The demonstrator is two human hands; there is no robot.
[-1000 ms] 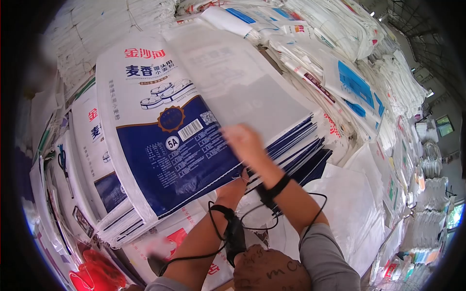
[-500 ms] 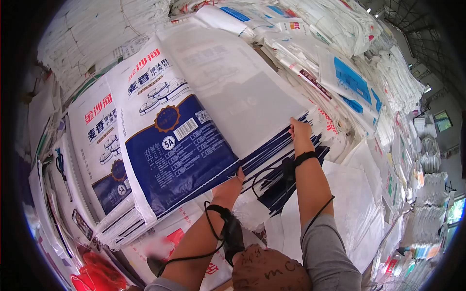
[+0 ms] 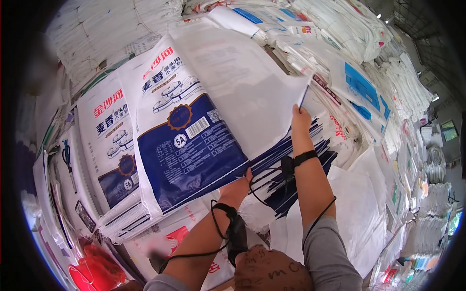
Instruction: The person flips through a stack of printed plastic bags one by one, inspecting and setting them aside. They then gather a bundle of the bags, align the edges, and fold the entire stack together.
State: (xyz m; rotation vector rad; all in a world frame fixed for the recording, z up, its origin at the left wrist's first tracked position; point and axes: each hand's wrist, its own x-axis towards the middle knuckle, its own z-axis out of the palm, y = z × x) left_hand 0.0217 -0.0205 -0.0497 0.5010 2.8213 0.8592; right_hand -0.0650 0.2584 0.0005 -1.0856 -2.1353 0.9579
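Fingers (image 3: 296,110) of the right hand (image 3: 302,119) were closed on the corner of a pale sack (image 3: 252,97), its blue-edged tip standing up just beyond them. The left hand (image 3: 237,189) sat apart from the right, nearer the body, its thumb at the lower corner of a printed sack (image 3: 194,160); its other fingers were hidden, so whether they gripped could not be told. The printed sack, white above and dark blue below, spread out beyond and left of that hand, next to the pale one. Between the hands showed the layered blue edges of more sacks (image 3: 286,167). A black strap (image 3: 307,156) circled the right wrist, and a dark cable (image 3: 199,254) crossed the left forearm.

Just right of the right forearm lay plain white sheets (image 3: 349,208). Left of the left hand, past the printed sack, stood a second stack (image 3: 109,140) in the same print; lower down on that side was a red bag (image 3: 97,271). Well beyond the right hand lay a sack with bright blue print (image 3: 361,87), and farthest right, a window (image 3: 449,130).
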